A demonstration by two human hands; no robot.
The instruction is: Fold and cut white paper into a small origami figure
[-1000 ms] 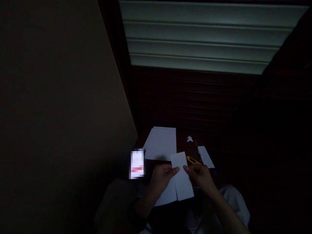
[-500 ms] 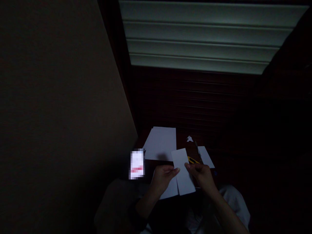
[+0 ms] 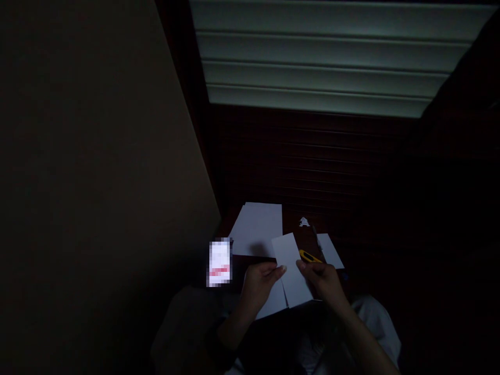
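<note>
I see left hand (image 3: 258, 282) and right hand (image 3: 323, 278), fingers pinching the white paper strip (image 3: 292, 278) between them, nearer than the stacked sheets (image 3: 258, 225). Gap beside lower sheet (image 3: 272, 302); whether wholly parted, can't tell.

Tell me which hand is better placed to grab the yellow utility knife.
Probably the right hand, nearer the yellow utility knife; the left hand is farther off, though both hold the white paper.

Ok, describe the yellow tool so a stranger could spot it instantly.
Below the pale slatted panel, find the dark table. Just beyond the right hand lies the slim tool, yellow with a dark inset, unlike the white papers around it.
</note>
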